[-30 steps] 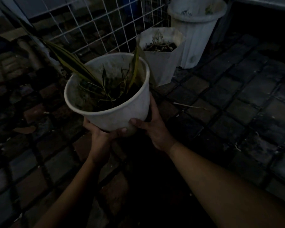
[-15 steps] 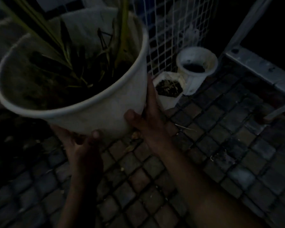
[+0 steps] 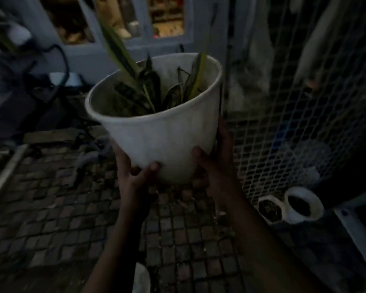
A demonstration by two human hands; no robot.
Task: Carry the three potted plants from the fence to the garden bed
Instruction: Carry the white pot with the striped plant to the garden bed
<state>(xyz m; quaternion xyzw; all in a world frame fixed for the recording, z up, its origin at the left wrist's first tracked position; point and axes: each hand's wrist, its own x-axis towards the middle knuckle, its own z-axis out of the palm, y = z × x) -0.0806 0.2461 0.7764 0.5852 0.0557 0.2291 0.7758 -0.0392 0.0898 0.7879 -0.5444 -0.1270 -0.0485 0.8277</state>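
Note:
I hold a round white pot (image 3: 169,136) with long striped green leaves up in front of me, well above the paving. My left hand (image 3: 135,176) grips its lower left side with the thumb on the front. My right hand (image 3: 216,166) clasps the lower right side. Two more white pots stand on the ground at the foot of the wire fence (image 3: 294,144), far down to my right: a squarish one (image 3: 269,209) with dry stems and a round one (image 3: 303,205) with dark soil. The scene is dim and blurred.
Brick paving (image 3: 51,208) covers the ground. A dark wheeled object with a curved handle (image 3: 40,92) stands at the left, before a pale wall with lit windows (image 3: 167,17). A metal frame rail (image 3: 355,225) runs at the lower right. A pale object (image 3: 141,280) lies by my feet.
I have lifted the pot from the ground by the fence and turned left. The fence and the two other pots have slid to the right edge; the wall with windows has come into view.

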